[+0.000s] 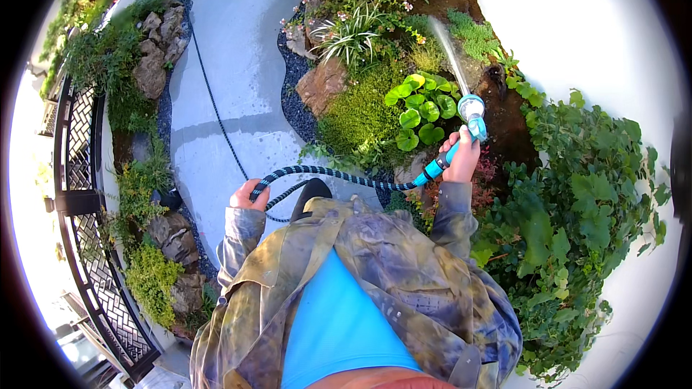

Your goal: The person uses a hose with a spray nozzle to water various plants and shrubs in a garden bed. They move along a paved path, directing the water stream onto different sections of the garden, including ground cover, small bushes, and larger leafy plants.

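My right hand (461, 155) is wrapped round the handle of a blue and white hose spray nozzle (472, 109). A narrow stream of water (448, 52) shoots from its head toward the far plants and soil. From the handle's rear end a black and blue patterned hose (335, 172) curves left to my left hand (249, 196), whose fingers close round it. Beyond that hand the hose loops back near my body and also trails away over the pale path. Round-leaved green plants (425, 106) grow just left of the nozzle.
A pale paved path (231, 86) has damp patches. Rocks (323, 85) and dark gravel (294, 75) edge the planted bed. Leafy vines (569, 194) climb by the white wall (562, 21) at right. A rock-lined bed (151, 68) and dark lattice fence (79, 130) stand at left.
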Tool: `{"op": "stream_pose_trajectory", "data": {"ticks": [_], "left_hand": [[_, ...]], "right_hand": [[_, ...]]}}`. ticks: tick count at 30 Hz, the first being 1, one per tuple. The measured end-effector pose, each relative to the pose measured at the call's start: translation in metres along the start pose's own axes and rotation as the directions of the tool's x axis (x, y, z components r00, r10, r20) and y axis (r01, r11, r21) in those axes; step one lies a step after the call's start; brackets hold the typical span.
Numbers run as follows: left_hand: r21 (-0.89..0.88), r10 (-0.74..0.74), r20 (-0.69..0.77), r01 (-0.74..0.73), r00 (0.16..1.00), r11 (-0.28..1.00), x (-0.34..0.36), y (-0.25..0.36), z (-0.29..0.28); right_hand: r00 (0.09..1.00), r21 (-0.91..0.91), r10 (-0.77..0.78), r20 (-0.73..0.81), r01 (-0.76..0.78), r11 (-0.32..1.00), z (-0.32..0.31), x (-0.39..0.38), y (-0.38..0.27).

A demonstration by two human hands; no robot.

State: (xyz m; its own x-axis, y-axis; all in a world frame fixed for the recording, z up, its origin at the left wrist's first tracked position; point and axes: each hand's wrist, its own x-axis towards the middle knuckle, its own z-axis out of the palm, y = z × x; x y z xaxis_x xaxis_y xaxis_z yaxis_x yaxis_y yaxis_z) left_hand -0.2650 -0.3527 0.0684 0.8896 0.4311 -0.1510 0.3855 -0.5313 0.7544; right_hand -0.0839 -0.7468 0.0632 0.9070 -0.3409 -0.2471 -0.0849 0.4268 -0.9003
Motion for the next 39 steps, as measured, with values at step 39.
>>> {"op": "stream_pose_trajectory", "data": {"ticks": [39], "left_hand": [[0.134,0.240,-0.300,-0.208,0.923,0.969,0.633,-0.135,-0.387]], "right_hand": [[0.996,0.362,0.074,-0.042,-0.054,0.930,0.715,0.278,0.233]]}}
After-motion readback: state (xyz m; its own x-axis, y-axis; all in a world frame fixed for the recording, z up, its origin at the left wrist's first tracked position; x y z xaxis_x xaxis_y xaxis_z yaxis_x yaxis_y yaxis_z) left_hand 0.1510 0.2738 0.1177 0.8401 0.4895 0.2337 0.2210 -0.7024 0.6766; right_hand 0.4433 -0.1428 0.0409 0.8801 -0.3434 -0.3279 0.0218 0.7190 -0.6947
